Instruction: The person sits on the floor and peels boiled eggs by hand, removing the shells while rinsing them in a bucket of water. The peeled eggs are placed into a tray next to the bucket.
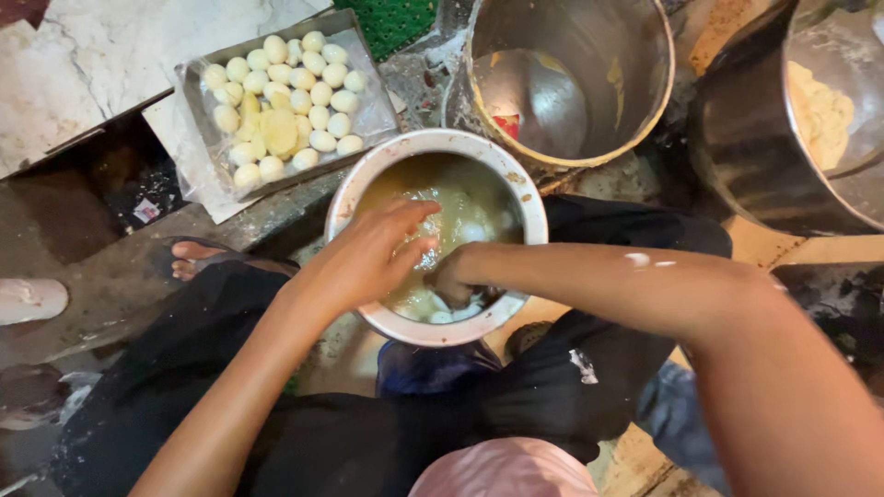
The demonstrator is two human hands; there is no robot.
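Head view, looking down between the person's knees: a round white enamel bowl with a chipped rim (529, 204), mouth facing straight up and with no long axis to speak of, sits on the floor and holds cloudy yellowish liquid (465, 204) with pale rounded pieces near its bottom edge. The left hand (368, 256) enters the bowl from the lower left, palm down, its fingers loosely spread and pointing up and right, the fingertips at or just in the liquid; it grips nothing that can be seen. The right hand (453, 276) enters from the right along a forearm lying nearly level across the picture; it is curled into the liquid at the near side of the bowl, and whether it closes on anything cannot be told, since the fingers are submerged. The two hands lie just beside each other, almost touching. Beyond the left hand, up and to the left, a shallow rectangular metal tray lined with clear plastic (198, 106) holds many peeled pale boiled eggs (285, 101), its long axis running from lower left to upper right. Beyond both hands, a large upright steel pot (635, 101) stands just behind the bowl; farther right of the right forearm, a second steel vessel with pale batter inside (746, 147) stands apart.
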